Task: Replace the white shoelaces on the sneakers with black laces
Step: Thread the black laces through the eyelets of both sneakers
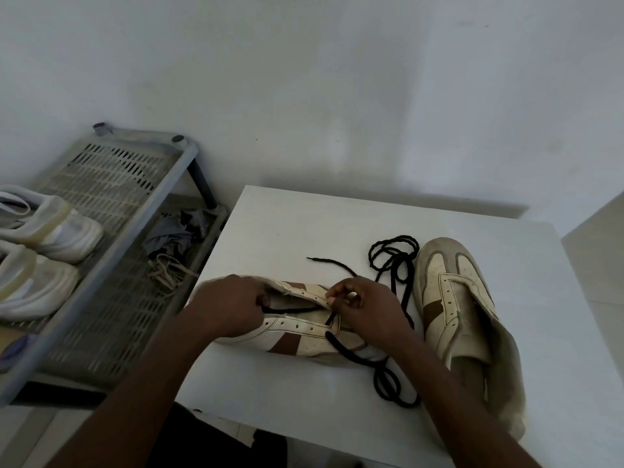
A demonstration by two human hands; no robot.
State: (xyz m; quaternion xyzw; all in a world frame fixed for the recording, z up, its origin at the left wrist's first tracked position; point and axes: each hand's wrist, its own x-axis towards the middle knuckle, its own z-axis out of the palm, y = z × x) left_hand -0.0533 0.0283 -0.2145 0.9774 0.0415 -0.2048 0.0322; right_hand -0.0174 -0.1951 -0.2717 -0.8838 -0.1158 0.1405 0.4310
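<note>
My left hand: pinches the black lace taut over the near sneaker.
My right hand: pinches the same lace at an eyelet.
Sneakers: two on my white table; the second sneaker is unlaced.
Rack: two white shoes on top, pale laces below.

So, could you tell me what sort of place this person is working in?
Probably a home, perhaps a hallway corner: a grey plastic shoe rack holding white sneakers stands beside a small white table, against a plain painted wall.
</note>
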